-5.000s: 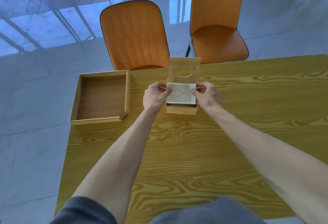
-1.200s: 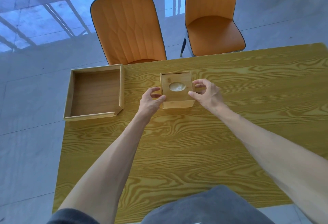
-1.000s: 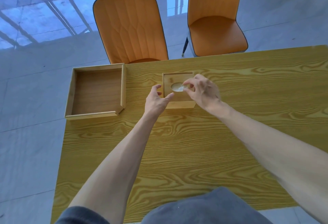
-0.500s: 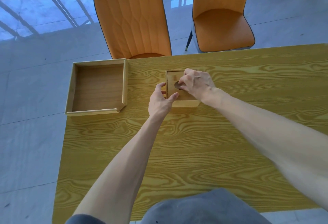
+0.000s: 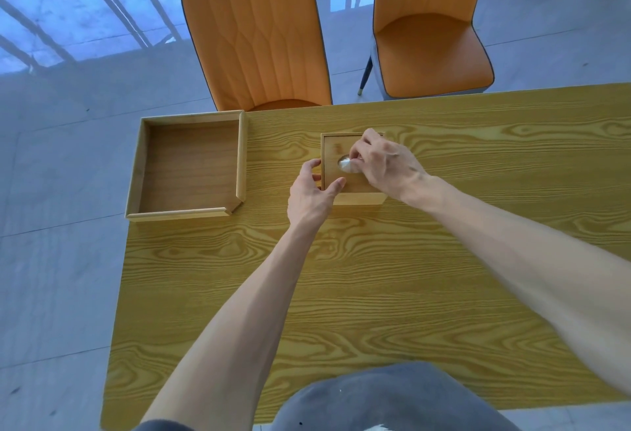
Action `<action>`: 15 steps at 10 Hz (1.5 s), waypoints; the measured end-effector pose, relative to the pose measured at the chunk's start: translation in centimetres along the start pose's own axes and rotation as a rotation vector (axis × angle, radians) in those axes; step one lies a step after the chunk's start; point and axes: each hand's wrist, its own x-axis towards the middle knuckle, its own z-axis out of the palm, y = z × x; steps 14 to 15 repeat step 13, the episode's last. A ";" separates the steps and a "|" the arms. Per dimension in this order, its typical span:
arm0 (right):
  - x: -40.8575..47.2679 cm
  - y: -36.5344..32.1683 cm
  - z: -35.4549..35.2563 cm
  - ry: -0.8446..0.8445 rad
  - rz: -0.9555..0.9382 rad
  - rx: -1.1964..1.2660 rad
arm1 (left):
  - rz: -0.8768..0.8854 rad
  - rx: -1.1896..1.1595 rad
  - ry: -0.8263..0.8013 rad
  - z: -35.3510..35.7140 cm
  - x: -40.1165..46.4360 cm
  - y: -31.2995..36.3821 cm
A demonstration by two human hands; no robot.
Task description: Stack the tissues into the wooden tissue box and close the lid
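The small wooden tissue box (image 5: 355, 196) sits on the table with its lid (image 5: 336, 150) lying flat and shut. A white tissue (image 5: 345, 164) peeks up through the oval hole in the lid. My right hand (image 5: 382, 162) rests over the lid and pinches that tissue between thumb and fingertips. My left hand (image 5: 312, 193) holds the box at its left front corner, thumb on the lid and fingers against the left side. The rest of the tissues are hidden inside the box.
A shallow wooden tray (image 5: 136, 171) lies at the table's left end with nothing in it. The yellow wood-grain table (image 5: 375, 294) spreads toward me. Two orange chairs (image 5: 259, 34) (image 5: 430, 38) stand beyond the far edge.
Five seconds ago the lid stood upright and both hands pressed tissues into the box. Now the lid is down, and my right hand has moved onto the hole and pinched the tissue.
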 end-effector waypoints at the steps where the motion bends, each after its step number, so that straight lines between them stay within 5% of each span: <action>1: -0.6 0.7 0.3 0.063 0.072 0.119 | -0.004 -0.011 -0.003 0.0 0.0 -0.1; 3: -1.7 1.3 1.0 0.160 0.159 0.298 | -0.006 -0.017 0.002 0.1 -0.1 0.0; 6: -0.7 0.1 1.5 0.189 0.251 0.252 | -0.001 -0.009 -0.001 0.0 -0.2 0.2; 10: -1.5 -0.2 1.9 0.296 0.370 0.593 | -0.004 0.028 -0.022 -0.2 -0.2 0.3; 13: -2.7 0.3 -1.3 0.268 0.395 0.473 | 0.011 0.527 -0.264 -3.2 0.3 1.8; 15: -2.7 0.3 -1.3 0.268 0.395 0.473 | 0.011 0.527 -0.264 -3.2 0.3 1.8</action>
